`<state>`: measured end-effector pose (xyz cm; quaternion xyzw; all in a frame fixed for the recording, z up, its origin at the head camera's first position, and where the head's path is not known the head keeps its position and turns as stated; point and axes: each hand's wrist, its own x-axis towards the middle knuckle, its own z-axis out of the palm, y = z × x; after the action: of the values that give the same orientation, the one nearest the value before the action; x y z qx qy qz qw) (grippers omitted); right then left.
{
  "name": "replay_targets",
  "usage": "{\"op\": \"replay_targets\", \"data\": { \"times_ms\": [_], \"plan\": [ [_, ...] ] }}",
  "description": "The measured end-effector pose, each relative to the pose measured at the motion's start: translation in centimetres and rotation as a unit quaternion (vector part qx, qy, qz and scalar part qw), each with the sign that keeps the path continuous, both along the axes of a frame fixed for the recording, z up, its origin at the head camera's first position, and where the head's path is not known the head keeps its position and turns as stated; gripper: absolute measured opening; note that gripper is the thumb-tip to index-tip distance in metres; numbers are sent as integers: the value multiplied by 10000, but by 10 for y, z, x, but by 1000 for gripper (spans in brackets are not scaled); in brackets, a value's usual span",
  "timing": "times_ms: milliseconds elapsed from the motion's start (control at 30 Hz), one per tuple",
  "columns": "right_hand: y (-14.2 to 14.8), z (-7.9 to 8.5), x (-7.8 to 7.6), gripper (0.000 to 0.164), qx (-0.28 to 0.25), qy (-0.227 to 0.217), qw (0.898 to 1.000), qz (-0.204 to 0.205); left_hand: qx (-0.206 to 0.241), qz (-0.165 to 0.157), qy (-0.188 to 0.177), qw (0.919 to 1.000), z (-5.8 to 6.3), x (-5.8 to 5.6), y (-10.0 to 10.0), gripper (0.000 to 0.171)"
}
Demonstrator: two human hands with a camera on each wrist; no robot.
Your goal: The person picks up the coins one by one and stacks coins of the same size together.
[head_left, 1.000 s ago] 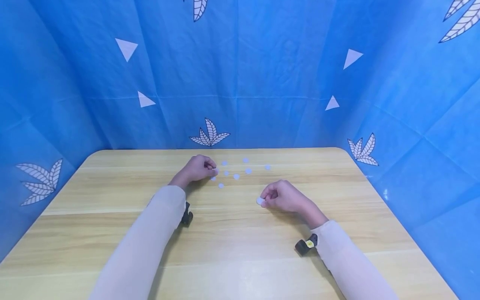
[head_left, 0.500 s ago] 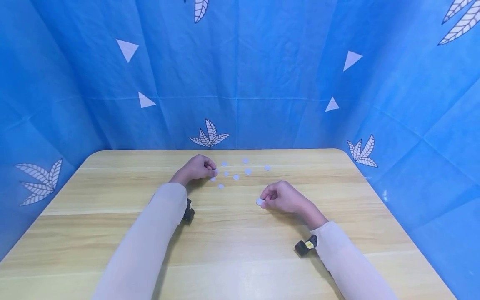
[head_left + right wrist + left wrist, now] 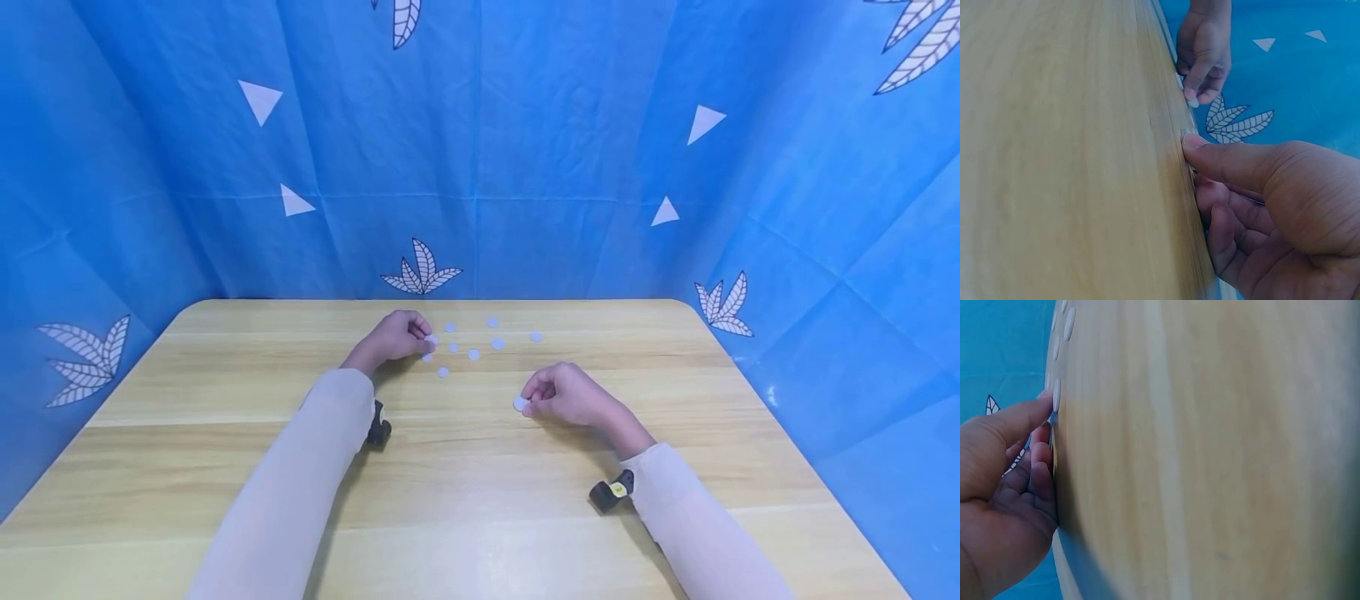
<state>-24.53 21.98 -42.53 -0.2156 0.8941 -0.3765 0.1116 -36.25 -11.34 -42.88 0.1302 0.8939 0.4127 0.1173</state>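
Near the far edge of the table (image 3: pixel 480 483), my left hand (image 3: pixel 392 337) pinches a small white disc (image 3: pixel 431 339) between thumb and fingers. The right wrist view shows that left hand (image 3: pixel 1205 53) too, with a white disc (image 3: pixel 1194 102) at its fingertips. My right hand (image 3: pixel 572 393), closer to me and to the right, pinches another white disc (image 3: pixel 520 403). In the right wrist view the right thumb mostly hides its disc. Several more white discs lie flat on the wood beside the left hand, among them one disc (image 3: pixel 498 343) and another disc (image 3: pixel 442 372).
A blue curtain (image 3: pixel 570 150) with white leaf and triangle prints hangs behind and at both sides of the table. Black wrist cameras, one of them the right camera (image 3: pixel 611 492), sit under the pale sleeves (image 3: pixel 292 492).
Both hands keep their pinch on the discs and stay nearly where they were. The left forearm has shifted very slightly, and the head view has moved a little.
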Motion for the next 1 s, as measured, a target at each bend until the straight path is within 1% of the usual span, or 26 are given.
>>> {"op": "replay_targets", "data": {
  "times_ms": [67,200,300,400,533,733,800,1000],
  "plan": [
    [0,0,0,10,-4,-17,10000,-8,88,71,9,9999,-1,-1,0,23],
    [0,0,0,10,-2,-25,10000,-33,434,202,-8,9989,0,-1,0,17],
    [0,0,1,9,-3,-25,10000,-30,708,293,-14,9971,0,-2,2,18],
    [0,0,1,9,-11,-19,10000,-4,841,415,12,9956,0,-3,3,20],
    [0,0,1,9,-28,0,10000,5,932,556,17,9941,1,-5,6,19],
    [0,-2,0,10,-81,41,10000,29,1058,575,28,9927,9,-2,7,19],
    [-1,-3,1,10,-95,51,9999,48,1000,562,81,9934,11,0,5,19],
    [-1,-4,1,10,-18,103,9999,39,873,501,255,9946,13,-1,0,18]
  ]
}}
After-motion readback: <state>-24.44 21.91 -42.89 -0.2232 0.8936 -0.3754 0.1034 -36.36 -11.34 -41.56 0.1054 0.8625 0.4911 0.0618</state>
